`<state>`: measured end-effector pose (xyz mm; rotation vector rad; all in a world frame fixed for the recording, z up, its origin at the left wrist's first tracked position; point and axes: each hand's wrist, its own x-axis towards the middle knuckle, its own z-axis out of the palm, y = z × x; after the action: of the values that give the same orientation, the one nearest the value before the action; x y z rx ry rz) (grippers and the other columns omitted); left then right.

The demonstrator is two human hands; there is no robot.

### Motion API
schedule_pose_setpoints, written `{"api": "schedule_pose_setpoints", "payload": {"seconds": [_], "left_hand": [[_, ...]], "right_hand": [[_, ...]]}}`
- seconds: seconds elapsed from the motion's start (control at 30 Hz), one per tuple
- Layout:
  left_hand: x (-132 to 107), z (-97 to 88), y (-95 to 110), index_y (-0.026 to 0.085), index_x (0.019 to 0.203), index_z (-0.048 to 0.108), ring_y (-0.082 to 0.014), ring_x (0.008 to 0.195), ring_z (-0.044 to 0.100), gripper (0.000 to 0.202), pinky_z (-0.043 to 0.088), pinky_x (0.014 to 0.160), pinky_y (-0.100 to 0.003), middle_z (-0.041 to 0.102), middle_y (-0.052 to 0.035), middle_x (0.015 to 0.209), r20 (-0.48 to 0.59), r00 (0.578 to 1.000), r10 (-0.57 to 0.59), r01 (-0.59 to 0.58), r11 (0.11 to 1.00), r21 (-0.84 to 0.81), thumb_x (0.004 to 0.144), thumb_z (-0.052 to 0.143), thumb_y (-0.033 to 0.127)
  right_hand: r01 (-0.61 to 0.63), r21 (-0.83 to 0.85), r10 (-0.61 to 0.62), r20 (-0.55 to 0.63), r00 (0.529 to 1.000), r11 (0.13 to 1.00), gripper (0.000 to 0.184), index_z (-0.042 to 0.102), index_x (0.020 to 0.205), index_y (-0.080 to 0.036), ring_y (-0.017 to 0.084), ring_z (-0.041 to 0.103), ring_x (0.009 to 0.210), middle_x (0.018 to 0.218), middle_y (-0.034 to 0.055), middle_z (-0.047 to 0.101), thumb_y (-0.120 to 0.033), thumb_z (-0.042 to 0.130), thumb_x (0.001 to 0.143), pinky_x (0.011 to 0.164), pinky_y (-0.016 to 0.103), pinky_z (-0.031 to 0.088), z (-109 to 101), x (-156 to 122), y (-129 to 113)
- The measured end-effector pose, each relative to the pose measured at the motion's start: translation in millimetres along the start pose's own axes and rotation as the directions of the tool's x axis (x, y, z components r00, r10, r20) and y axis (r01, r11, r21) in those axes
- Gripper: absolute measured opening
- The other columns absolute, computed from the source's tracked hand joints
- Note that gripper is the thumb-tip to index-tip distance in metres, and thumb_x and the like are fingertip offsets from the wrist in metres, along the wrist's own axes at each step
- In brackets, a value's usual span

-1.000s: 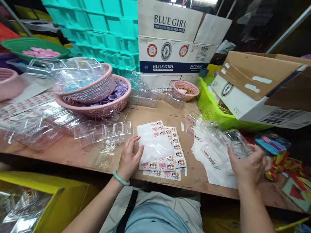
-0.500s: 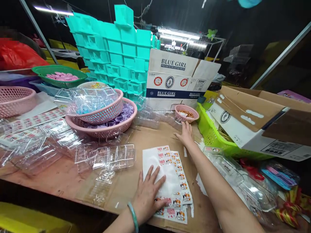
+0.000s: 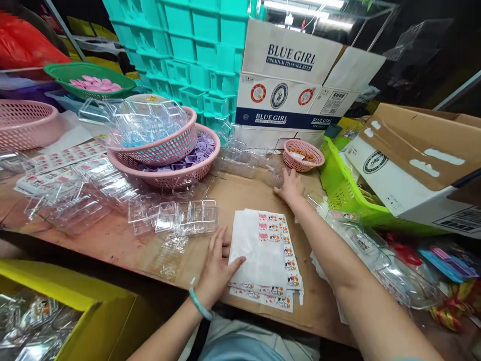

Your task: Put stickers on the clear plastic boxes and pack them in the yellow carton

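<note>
My left hand lies with fingers spread on the wooden table, its thumb on the left edge of a stack of cat sticker sheets topped by a blank white sheet. A green bangle sits on that wrist. My right hand reaches across the table, fingers curled on a clear plastic box near a row of other clear boxes. Opened clear trays lie just left of the sticker sheets.
Two stacked pink baskets hold clear boxes and purple pieces. A small pink basket, a lime green basket, a Blue Girl carton, teal crates and an open cardboard box ring the table. A yellow bin stands below left.
My right hand left the clear packs at the right, reached forward across the table and now curls on a clear box. My left hand stayed at the sticker sheets.
</note>
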<state>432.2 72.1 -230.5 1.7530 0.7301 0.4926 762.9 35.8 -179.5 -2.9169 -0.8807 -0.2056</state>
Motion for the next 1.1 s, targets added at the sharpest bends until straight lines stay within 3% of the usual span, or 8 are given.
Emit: {"api": "schedule_pose_setpoints", "payload": {"seconds": [0.13, 0.2, 0.27, 0.33, 0.43, 0.53, 0.83, 1.1], "left_hand": [[11, 1.5, 13, 0.023, 0.145, 0.027, -0.0097, 0.067, 0.057, 0.088, 0.049, 0.065, -0.024, 0.058, -0.003, 0.101, 0.079, 0.986, -0.145, 0.163, 0.931, -0.325, 0.069, 0.071, 0.022], [10, -0.3, 19, 0.02, 0.134, 0.042, -0.0094, 0.066, 0.056, 0.072, 0.046, 0.064, -0.021, 0.058, 0.0018, 0.084, 0.095, 0.98, -0.177, 0.201, 0.877, -0.437, 0.069, 0.072, 0.025], [8, -2.9, 24, 0.016, 0.105, 0.061, -0.0107, 0.066, 0.055, 0.039, 0.044, 0.063, -0.021, 0.059, 0.0016, 0.075, 0.089, 0.979, -0.184, 0.204, 0.876, -0.436, 0.07, 0.073, 0.031], [5, -4.1, 29, 0.015, 0.077, 0.063, -0.0117, 0.065, 0.055, 0.025, 0.043, 0.06, -0.021, 0.06, 0.0003, 0.07, 0.1, 0.979, -0.18, 0.205, 0.896, -0.394, 0.07, 0.074, 0.036], [7, -0.9, 34, 0.015, 0.088, 0.067, -0.0149, 0.072, 0.06, 0.031, 0.046, 0.067, -0.025, 0.068, -0.003, 0.082, 0.269, 0.948, -0.17, 0.287, 0.819, -0.497, 0.068, 0.076, 0.037], [13, 3.8, 38, 0.013, 0.101, 0.067, -0.0186, 0.077, 0.065, 0.042, 0.048, 0.072, -0.029, 0.072, -0.0074, 0.089, 0.466, 0.864, -0.189, 0.455, 0.687, -0.566, 0.067, 0.078, 0.035], [5, 2.3, 48, 0.013, 0.087, 0.068, -0.0237, 0.077, 0.068, 0.022, 0.054, 0.071, -0.035, 0.073, -0.0089, 0.082, 0.508, 0.777, -0.371, 0.629, 0.423, -0.653, 0.067, 0.071, 0.022], [4, 10.7, 49, 0.012, 0.081, 0.068, -0.0157, 0.065, 0.063, 0.017, 0.049, 0.064, -0.026, 0.071, -0.0054, 0.074, 0.441, 0.84, -0.315, 0.542, 0.485, -0.686, 0.065, 0.071, 0.018]], "right_hand": [[0.192, 0.088, -0.186, -0.073, 0.98, 0.977, 0.08, 0.032, 0.144, -0.023, 0.044, 0.025, 0.136, 0.149, 0.0158, 0.03, -0.039, 0.07, 0.075, 0.103, 0.058, 0.032, -15, -59, -7], [0.29, 0.234, -0.26, -0.153, 0.954, 0.928, 0.071, 0.034, 0.143, -0.023, 0.036, 0.03, 0.136, 0.146, 0.014, 0.037, -0.04, 0.064, 0.082, 0.109, 0.055, 0.03, -21, -100, -7], [0.368, 0.398, -0.31, -0.204, 0.929, 0.84, 0.055, 0.042, 0.139, -0.024, 0.028, 0.043, 0.13, 0.136, 0.0114, 0.05, -0.04, 0.056, 0.088, 0.109, 0.048, 0.035, -19, -146, -8], [0.397, 0.487, -0.352, -0.185, 0.918, 0.778, 0.053, 0.046, 0.136, -0.023, 0.027, 0.044, 0.13, 0.136, 0.0116, 0.051, -0.044, 0.057, 0.088, 0.109, 0.048, 0.037, -10, -188, -9], [0.404, 0.52, -0.41, -0.11, 0.905, 0.752, 0.07, 0.042, 0.14, -0.022, 0.033, 0.034, 0.138, 0.145, 0.0136, 0.045, -0.05, 0.066, 0.081, 0.112, 0.058, 0.029, 5, -229, -13], [0.431, 0.585, -0.469, -0.095, 0.878, 0.687, 0.076, 0.037, 0.144, -0.024, 0.03, 0.036, 0.138, 0.145, 0.0118, 0.045, -0.049, 0.068, 0.079, 0.114, 0.056, 0.029, 7, -242, -16], [0.392, 0.648, -0.347, -0.204, 0.915, 0.653, 0.058, 0.053, 0.134, -0.025, 0.027, 0.048, 0.129, 0.134, 0.0084, 0.058, -0.046, 0.068, 0.081, 0.111, 0.052, 0.035, -9, -240, -18], [0.456, 0.568, -0.324, -0.323, 0.889, 0.685, 0.027, 0.066, 0.115, -0.022, 0.024, 0.067, 0.102, 0.107, 0.0087, 0.072, -0.032, 0.053, 0.093, 0.103, 0.051, 0.041, -14, -244, -19]]}}
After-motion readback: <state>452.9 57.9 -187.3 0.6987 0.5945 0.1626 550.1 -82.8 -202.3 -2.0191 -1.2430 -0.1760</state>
